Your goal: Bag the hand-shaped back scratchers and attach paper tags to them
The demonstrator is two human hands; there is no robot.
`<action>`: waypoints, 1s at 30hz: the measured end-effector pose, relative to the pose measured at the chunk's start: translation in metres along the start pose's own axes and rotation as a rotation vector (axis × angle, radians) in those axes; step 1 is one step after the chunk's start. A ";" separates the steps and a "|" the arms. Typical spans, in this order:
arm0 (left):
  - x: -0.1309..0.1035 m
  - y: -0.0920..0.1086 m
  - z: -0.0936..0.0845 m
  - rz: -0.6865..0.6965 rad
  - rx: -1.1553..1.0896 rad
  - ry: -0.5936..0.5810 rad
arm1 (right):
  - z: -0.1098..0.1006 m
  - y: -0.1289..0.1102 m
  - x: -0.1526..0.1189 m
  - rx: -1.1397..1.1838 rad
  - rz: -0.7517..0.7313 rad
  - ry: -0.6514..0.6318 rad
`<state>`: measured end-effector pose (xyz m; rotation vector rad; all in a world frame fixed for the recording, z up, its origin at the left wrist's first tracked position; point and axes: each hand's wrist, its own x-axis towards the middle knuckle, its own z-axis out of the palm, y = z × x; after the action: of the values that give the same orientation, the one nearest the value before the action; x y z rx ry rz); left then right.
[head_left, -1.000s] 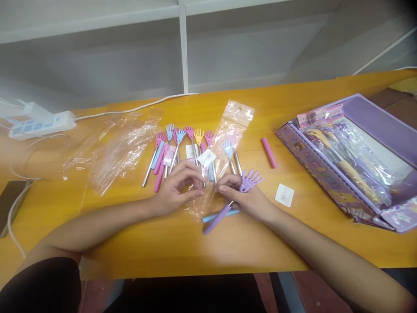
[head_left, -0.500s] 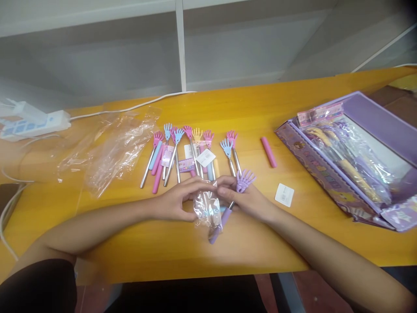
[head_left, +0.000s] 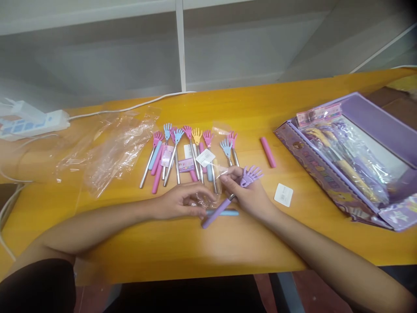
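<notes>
A purple hand-shaped back scratcher (head_left: 217, 212) is in my right hand (head_left: 252, 195), its clawed head poking out above the knuckles and its handle slanting down to the left. The thumb and forefinger of that hand are also at a clear plastic bag (head_left: 221, 130), which stretches up between my hands. My left hand (head_left: 180, 201) curls its fingers round the crumpled lower part of the bag. Under the purple handle lies a light blue tube handle (head_left: 230, 213). Just beyond my hands are several back scratchers (head_left: 177, 137) with pink, blue and yellow heads.
A purple display box (head_left: 312, 167) with bagged back scratchers stands at the right. Near it lie a pink tube (head_left: 268, 152) and a white label card (head_left: 283, 194). Empty clear bags (head_left: 114, 156) lie at the left, by a white power strip (head_left: 52, 124) and its cable.
The plastic bag has gone from hanging below my hands to reaching up past them. The purple back scratcher has shifted and tilted flatter, its handle end moving up and left.
</notes>
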<state>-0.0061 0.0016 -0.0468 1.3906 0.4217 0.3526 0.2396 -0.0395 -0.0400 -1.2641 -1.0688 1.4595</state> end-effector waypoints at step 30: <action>0.000 -0.008 -0.010 0.268 0.004 0.322 | -0.017 -0.012 -0.002 0.382 -0.260 0.137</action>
<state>-0.0107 0.0087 -0.0560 1.3999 0.4991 0.8015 0.2574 -0.0385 -0.0296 -0.9030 -0.7838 1.2837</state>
